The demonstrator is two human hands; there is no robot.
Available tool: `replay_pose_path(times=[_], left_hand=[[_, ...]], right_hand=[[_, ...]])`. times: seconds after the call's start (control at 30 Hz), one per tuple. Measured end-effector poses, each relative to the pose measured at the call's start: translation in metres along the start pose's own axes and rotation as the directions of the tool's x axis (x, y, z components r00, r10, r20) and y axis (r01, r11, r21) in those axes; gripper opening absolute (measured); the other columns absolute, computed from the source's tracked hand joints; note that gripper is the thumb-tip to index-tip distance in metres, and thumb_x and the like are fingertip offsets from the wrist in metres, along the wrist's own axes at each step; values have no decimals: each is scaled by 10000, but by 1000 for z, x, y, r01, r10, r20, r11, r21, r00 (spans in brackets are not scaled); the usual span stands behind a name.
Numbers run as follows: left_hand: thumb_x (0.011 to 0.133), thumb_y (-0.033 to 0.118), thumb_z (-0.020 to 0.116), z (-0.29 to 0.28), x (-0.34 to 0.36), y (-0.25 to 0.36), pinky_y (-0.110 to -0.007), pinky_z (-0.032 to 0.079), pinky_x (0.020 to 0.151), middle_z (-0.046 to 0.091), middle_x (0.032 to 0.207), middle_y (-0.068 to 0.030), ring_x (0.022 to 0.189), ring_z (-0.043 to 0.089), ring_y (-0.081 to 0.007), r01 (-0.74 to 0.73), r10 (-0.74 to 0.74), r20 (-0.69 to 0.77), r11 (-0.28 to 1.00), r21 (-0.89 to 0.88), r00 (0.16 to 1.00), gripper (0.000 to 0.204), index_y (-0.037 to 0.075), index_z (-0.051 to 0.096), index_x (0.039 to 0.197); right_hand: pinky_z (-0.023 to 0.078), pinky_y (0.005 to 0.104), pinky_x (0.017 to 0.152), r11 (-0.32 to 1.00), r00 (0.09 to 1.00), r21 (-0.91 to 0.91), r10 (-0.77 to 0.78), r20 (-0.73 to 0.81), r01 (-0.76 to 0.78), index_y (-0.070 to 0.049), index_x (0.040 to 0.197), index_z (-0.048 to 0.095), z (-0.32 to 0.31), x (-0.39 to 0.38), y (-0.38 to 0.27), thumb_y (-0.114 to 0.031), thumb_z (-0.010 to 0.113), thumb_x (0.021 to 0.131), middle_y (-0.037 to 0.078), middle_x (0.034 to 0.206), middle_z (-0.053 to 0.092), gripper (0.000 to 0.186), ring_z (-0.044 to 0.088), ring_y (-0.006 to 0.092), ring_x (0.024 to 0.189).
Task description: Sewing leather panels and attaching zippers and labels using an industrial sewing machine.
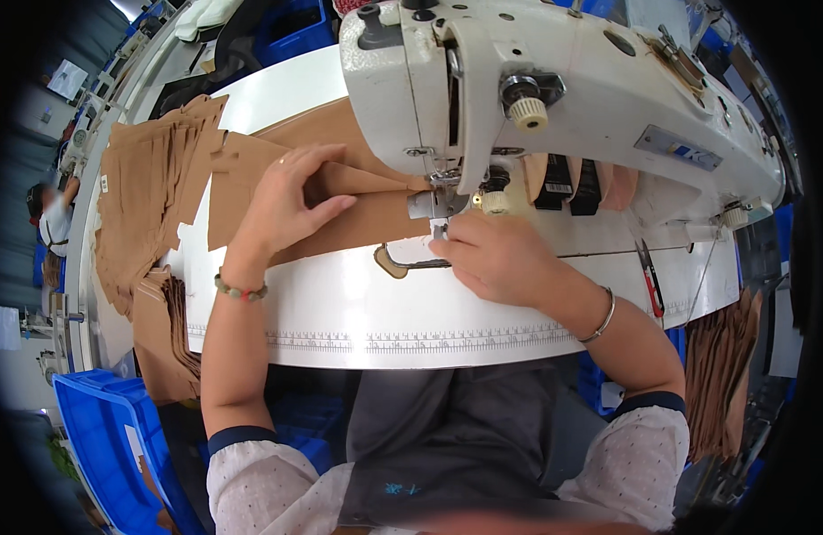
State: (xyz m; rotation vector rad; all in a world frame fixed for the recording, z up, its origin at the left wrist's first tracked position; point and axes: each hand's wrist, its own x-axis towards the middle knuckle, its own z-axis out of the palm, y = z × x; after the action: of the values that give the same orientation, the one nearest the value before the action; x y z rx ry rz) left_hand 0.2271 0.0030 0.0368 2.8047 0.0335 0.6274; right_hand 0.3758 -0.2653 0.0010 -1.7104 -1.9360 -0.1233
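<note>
A brown fabric piece (376, 218) lies on the sewing machine bed, its inner edge under the presser foot (444, 183). My left hand (291, 201) rests on it, thumb and forefinger curved round a raised fold of the fabric; the other fingers are partly hidden. Just in front of the presser foot, my right hand (496, 254) is closed in a pinch. At its fingertips shows a small pale, shiny piece (440, 229); whether the fingers hold it or only touch it is unclear. The white sewing machine (554, 89) reaches over the work from the right.
Stacked brown fabric pieces (153, 187) spread at the left; more brown pieces (722, 374) hang at the right. Red-handled snips (650, 281) lie right of my right hand. A printed ruler (411, 341) runs along the table's front. A blue crate (117, 446) stands lower left.
</note>
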Motion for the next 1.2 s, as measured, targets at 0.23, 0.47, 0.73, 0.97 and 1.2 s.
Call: replay_pose_path(times=[0.23,0.47,0.73,0.97,1.2], left_hand=[[844,260,781,-12,-56,56,-378,554,853,699,1206,-96,1016,682,-308,232,-278,116,924,305,953,380,65,730,1167],[894,255,752,-37,-58,86,-329,527,636,713,857,-75,729,676,-246,382,-395,194,919,102,898,209,51,753,936],[942,235,703,-6,-54,75,-343,500,737,662,944,-121,839,631,-235,278,-201,238,892,-355,950,278,17,712,1114],[855,257,777,4,-70,95,-380,526,725,633,977,-77,830,644,-274,216,-202,209,975,-43,957,307,86,719,1103],[919,79,695,19,-4,78,-348,500,650,639,925,-122,714,627,-245,187,-156,161,962,-200,975,169,17,697,1077]], right_hand=[[496,421,1027,968,980,160,-197,18,192,-40,1273,641,15,2,-25,-183,742,843,108,1301,645,464,606,282,1224],[483,425,1016,984,986,119,-142,84,131,-29,1195,660,13,1,-20,-250,763,829,109,1158,655,441,614,290,1130],[508,371,758,975,964,30,-212,-162,220,-50,787,621,22,2,-14,-178,731,763,74,879,585,171,601,253,855],[511,349,720,960,957,-45,-279,-81,276,-62,818,616,26,-8,-19,-139,615,781,58,845,592,85,600,220,817],[497,324,685,956,910,-239,-246,-333,171,-64,832,604,30,4,-19,-153,621,769,51,836,575,111,592,208,784]])
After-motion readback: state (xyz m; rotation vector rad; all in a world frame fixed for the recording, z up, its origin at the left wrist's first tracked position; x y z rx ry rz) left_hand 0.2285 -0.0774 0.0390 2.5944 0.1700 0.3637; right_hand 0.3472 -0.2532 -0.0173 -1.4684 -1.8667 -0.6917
